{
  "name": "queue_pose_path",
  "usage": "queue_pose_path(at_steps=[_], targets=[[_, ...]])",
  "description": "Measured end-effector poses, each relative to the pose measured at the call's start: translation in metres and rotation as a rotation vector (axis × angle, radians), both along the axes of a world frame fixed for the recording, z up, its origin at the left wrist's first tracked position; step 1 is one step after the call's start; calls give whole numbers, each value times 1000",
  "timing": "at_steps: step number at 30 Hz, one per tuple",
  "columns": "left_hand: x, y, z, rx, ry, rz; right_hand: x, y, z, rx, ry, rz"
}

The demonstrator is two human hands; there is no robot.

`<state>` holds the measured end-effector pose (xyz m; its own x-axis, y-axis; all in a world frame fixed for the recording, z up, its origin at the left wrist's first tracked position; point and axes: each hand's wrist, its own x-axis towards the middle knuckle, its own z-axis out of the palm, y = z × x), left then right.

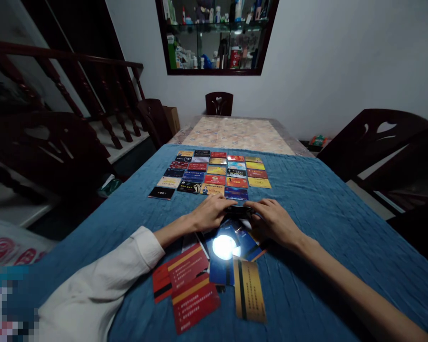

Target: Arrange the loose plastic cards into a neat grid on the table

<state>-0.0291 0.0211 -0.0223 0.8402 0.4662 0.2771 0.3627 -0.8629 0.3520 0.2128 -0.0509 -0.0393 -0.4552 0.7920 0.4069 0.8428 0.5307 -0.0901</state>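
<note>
My left hand (211, 212), below a white sleeve, and my right hand (275, 219) meet over the middle of the table. Between their fingertips they grip a dark, thin card (238, 209) by its two ends, seen nearly edge-on, so its print is hidden. Just beyond it lie rows of plastic cards (216, 179) in many colours, face up. Beneath and nearer me is a loose pile with red cards (195, 304), blue cards (219, 275) and a gold card (249, 289), stripes and text showing. A bright glare hides part of a blue card.
A blue cloth (299, 285) covers the near part of the table; the far end shows a patterned tabletop (240, 133). Dark wooden chairs (219, 103) stand around it. At the left are a stair railing (74, 57) and a white plastic bag (14, 242). A cabinet (216, 71) is on the back wall.
</note>
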Motion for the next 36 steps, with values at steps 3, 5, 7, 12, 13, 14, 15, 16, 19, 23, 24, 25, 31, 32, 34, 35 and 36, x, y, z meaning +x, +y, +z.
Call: queue_pose_path(at_steps=[3, 5, 7, 12, 13, 14, 15, 16, 19, 23, 24, 25, 31, 32, 34, 35, 36], targets=[[1, -3, -1, 4, -4, 28, -1, 0, -3, 26, -18, -12], [1, -5, -2, 13, 6, 54, -1, 0, -4, 34, -38, -21], [2, -5, -4, 27, 27, 69, -1, 0, -5, 48, -55, -25], [3, -5, -7, 66, 48, 76, -2, 0, -9, 114, -92, -39], [3, -5, -8, 74, 47, 79, -3, 0, -10, 123, -100, -44], [3, -5, -8, 80, 48, 82, -3, 0, -11, 132, -107, -49], [3, -5, -8, 87, 48, 85, -4, 0, -12, 138, -112, -53], [3, -6, -8, 91, 47, 89, -5, 0, -13, 142, -116, -58], [3, -6, -9, 93, 38, 102, -7, -1, -14, 149, -123, -83], [3, -6, -9, 73, 10, 99, -10, -2, -13, 141, -119, -106], [3, -6, -9, 67, 1, 99, -10, -2, -12, 133, -116, -107], [3, -6, -8, 62, -9, 101, -10, -3, -11, 125, -113, -109], [1, -4, -6, 29, -69, 102, -11, -3, -9, 139, -120, -142], [1, -3, -5, 27, -77, 104, -12, -3, -9, 156, -124, -146], [1, -3, -5, 26, -86, 107, -13, -3, -9, 200, -130, -148], [0, -2, -5, 25, -85, 108, -13, -3, -9, 223, -131, -148], [0, -2, -5, 24, -80, 111, -14, -3, -9, 243, -131, -149]])
